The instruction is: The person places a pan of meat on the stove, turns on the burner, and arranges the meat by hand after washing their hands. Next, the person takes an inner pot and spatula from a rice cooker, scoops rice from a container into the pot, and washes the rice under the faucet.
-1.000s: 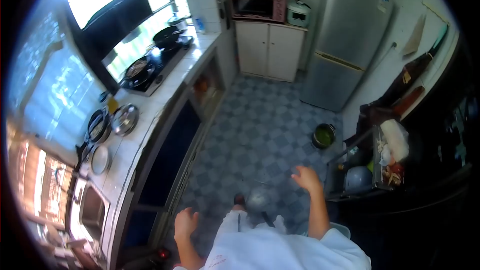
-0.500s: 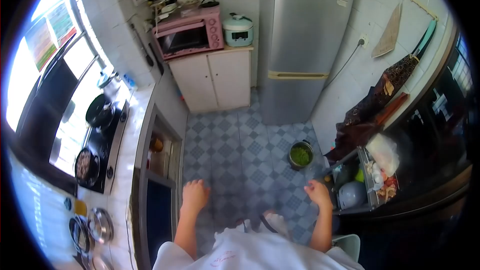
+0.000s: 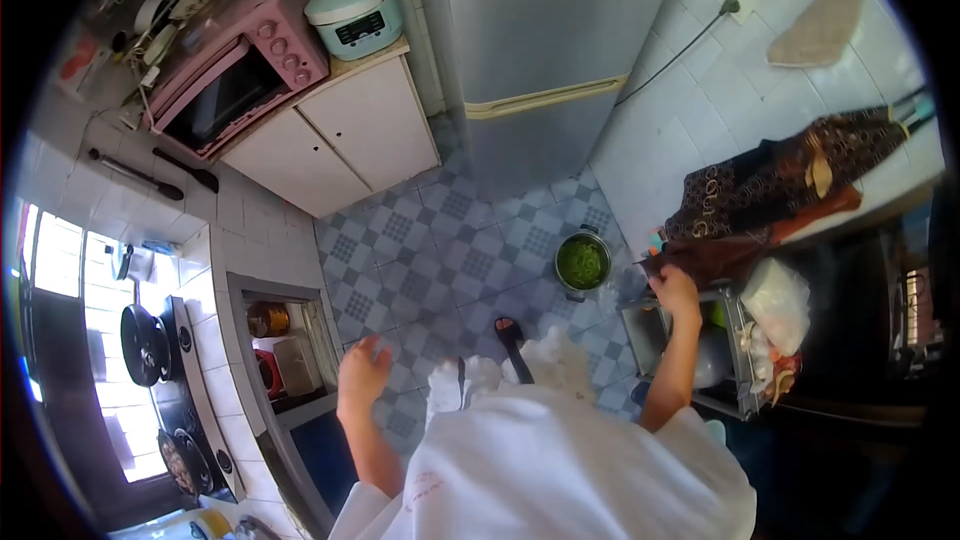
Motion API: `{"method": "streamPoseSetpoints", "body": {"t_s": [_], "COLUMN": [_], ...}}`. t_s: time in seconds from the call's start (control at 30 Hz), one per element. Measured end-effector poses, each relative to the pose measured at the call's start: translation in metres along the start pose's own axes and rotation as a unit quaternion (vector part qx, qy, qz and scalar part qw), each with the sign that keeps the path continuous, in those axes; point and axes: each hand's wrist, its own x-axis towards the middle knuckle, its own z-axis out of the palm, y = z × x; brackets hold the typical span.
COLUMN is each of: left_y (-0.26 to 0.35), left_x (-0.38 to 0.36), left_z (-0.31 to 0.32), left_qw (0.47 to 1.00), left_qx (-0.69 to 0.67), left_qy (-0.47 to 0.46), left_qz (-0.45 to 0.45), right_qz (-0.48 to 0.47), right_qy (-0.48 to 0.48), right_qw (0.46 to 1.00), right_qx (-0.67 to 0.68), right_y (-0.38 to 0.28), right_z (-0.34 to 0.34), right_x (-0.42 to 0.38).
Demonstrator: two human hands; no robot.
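Observation:
My left hand (image 3: 366, 370) hangs over the tiled floor beside the low cupboard, holding nothing, its fingers loosely bent and apart. My right hand (image 3: 675, 292) is raised on the other side, fingers slightly curled and nothing visible in them. It overlaps the lower edge of a dark maroon cloth (image 3: 700, 256) in this view, right above the corner of a metal rack (image 3: 735, 340). On the floor ahead, to the left of my right hand, stands a steel pot (image 3: 566, 282) with side handles, holding chopped greens (image 3: 582, 262).
A grey fridge (image 3: 540, 30) stands ahead. Left of it, a white cabinet (image 3: 330, 145) carries a pink oven (image 3: 235, 70) and a mint-green cooker (image 3: 352, 5). The stove (image 3: 190, 380) with pans lies far left. A patterned apron (image 3: 790, 165) hangs on the right wall.
The view has turned and tilted down, and I stand closer to the pot. My right hand has moved forward toward the hanging cloth; my left hand has shifted slightly left.

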Motion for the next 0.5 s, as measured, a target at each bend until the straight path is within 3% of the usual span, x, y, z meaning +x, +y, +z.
{"method": "streamPoseSetpoints", "body": {"t_s": [0.13,0.27,0.37,0.47,0.5], "left_y": [-0.01,-0.025,-0.024,-0.032,-0.033], "left_x": [0.048,0.115,0.176,0.237,0.253], "left_z": [-0.022,-0.035,-0.053,-0.084,-0.097], "left_qw": [0.998,0.996,0.999,0.998,0.994], "left_qx": [0.018,0.027,0.011,0.02,0.009], "left_qy": [0.043,0.029,0.007,0.057,0.103], "left_qz": [-0.039,-0.075,-0.033,0.01,0.046], "right_qz": [-0.063,-0.118,-0.147,-0.137,-0.146], "right_qy": [0.008,0.014,-0.019,-0.112,-0.104], "right_qw": [0.998,0.992,0.988,0.984,0.984], "right_qx": [0.027,0.05,0.043,0.013,0.011], "right_y": [-0.093,-0.173,-0.232,-0.299,-0.32], "right_z": [-0.022,0.008,0.044,0.052,0.051], "right_x": [0.074,0.135,0.163,0.182,0.186]}}
